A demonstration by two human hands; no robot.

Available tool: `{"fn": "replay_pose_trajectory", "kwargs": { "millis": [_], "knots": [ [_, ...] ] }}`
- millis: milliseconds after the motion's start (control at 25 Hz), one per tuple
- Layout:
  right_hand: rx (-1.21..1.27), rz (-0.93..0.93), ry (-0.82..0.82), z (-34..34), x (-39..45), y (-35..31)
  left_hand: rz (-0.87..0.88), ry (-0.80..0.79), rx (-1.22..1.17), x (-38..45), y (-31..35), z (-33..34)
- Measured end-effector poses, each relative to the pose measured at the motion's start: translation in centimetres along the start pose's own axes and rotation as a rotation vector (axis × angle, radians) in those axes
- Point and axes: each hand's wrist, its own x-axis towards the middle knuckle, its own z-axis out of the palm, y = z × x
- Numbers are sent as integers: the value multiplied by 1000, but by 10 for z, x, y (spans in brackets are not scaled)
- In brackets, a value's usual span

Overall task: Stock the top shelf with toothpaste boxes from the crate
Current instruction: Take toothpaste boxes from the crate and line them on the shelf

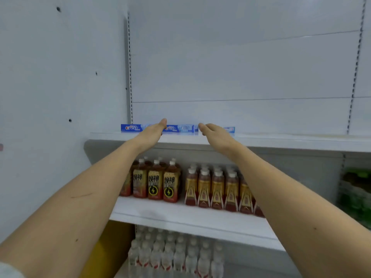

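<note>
Both arms reach up to the white top shelf (281,140); the left hand (153,131) and right hand (213,133) lie flat, fingers straight and grasping nothing, against a row of blue toothpaste boxes (178,129) just behind them; below the fingers stand brown drink bottles (154,182); a pale wall (50,77) lies left.

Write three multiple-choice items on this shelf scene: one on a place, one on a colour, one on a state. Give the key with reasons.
1. Where do the toothpaste boxes lie?
A. top shelf
B. floor
C. beside the water bottles

2. What colour are the boxes mainly?
A. red
B. blue
C. green

3. How are the fingers of the left hand and right hand?
A. balled into fists
B. stretched out at the boxes
C. wrapped round a bottle

Key: 1 A, they sit in a row on the top shelf above the tea bottles; 2 B, blue faces show; 3 B, both hands reach flat, no grip visible.
</note>
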Motion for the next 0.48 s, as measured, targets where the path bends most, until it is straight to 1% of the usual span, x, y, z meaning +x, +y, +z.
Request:
{"fn": "replay_pose_trajectory", "kwargs": {
  "millis": [120,240,480],
  "knots": [
    [98,41,-4,11,-48,6,-32,-3,-218,-43,-6,22],
    [189,128,9,24,-90,17,-84,24,-398,-88,-17,42],
    [329,313,-42,62,-166,57,-178,-63,-455,-157,-44,88]
  ]
}}
